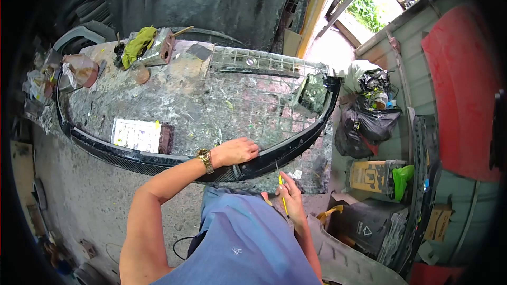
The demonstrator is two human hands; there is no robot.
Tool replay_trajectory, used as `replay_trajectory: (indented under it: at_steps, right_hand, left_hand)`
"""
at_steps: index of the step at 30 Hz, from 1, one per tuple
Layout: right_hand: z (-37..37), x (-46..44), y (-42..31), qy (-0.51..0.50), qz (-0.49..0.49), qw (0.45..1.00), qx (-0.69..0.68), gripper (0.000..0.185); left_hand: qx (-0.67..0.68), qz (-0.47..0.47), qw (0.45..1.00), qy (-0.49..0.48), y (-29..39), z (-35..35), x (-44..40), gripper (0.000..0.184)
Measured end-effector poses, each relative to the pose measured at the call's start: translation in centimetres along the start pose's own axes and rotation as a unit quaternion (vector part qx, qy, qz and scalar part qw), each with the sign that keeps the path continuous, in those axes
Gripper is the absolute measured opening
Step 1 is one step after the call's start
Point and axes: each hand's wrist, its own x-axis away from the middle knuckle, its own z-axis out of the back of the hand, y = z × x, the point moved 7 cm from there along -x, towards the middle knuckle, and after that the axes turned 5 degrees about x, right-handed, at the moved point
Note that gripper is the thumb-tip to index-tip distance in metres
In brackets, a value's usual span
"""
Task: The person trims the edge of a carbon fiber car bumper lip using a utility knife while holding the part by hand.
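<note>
Right hand (pixel 293 196) gripped a yellow craft knife (pixel 281 180) near the black bumper lip (pixel 296 146); left hand (pixel 236 151) curled over that lip, couldn't tell if grabbing tbh.

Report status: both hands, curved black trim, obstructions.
Left hand at curved black trim; right hand gripping yellow-handled knife. Trim along workbench's near side. Crumpled white scrap near right hand, apparently not blocking.

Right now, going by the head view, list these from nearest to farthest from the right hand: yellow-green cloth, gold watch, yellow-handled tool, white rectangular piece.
1. Yellow-handled tool: held in the right hand.
2. Gold watch: to the left, slightly farther forward.
3. White rectangular piece: farther left.
4. Yellow-green cloth: far left, well forward.
</note>
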Motion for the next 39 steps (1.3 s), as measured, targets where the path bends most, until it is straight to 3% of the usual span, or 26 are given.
replay_trajectory:
  at_steps: [4,7,9,13,15,18,21,33,36,39]
  right_hand:
    - [-0.6,-0.1,0.1,-0.006,-0.019,1.0,-0.001,0.051]
    - [-1.0,-0.6,0.4,-0.024,0.002,0.997,0.076,0.048]
    - [-1.8,-0.6,-1.6,0.004,0.163,0.947,0.277,0.047]
    - [-3.4,-0.2,-4.4,-0.004,0.145,0.94,0.308,0.048]
    - [-4.0,-0.5,-4.7,-0.029,0.167,0.902,0.398,0.05]
    - [-4.5,-1.1,-4.4,-0.039,0.155,0.886,0.435,0.051]
    - [-4.9,-1.4,-4.8,-0.041,0.107,0.886,0.45,0.047]
    - [-4.8,-2.3,-4.2,0.003,0.126,0.863,0.49,0.047]
    - [-4.9,-2.6,-3.8,0.019,0.168,0.871,0.462,0.047]
    - [-4.8,-1.9,-4.2,-0.004,0.146,0.882,0.448,0.046]
  left_hand:
    - [-0.051,-0.053,0.997,0.003,0.6,0.3,0.1,0.012]
    - [-0.057,-0.094,0.994,0.015,0.9,0.2,0.2,0.011]
    - [0.11,-0.025,0.993,0.035,-0.5,0.5,-0.2,0.012]
    - [0.238,0.062,0.969,-0.026,-2.5,-0.2,-1.3,0.012]
    - [0.251,0.072,0.965,-0.029,-2.9,-0.1,-1.6,0.012]
    - [0.26,0.078,0.962,-0.031,-3.3,-0.6,-2.0,0.012]
    - [0.256,0.085,0.962,-0.032,-3.2,-0.6,-1.9,0.013]
    - [0.281,0.138,0.95,-0.017,-3.3,-0.7,-1.4,0.016]
    - [0.276,0.139,0.951,-0.01,-3.5,-0.8,-1.5,0.015]
    - [0.272,0.143,0.952,-0.007,-3.7,-0.9,-1.4,0.015]
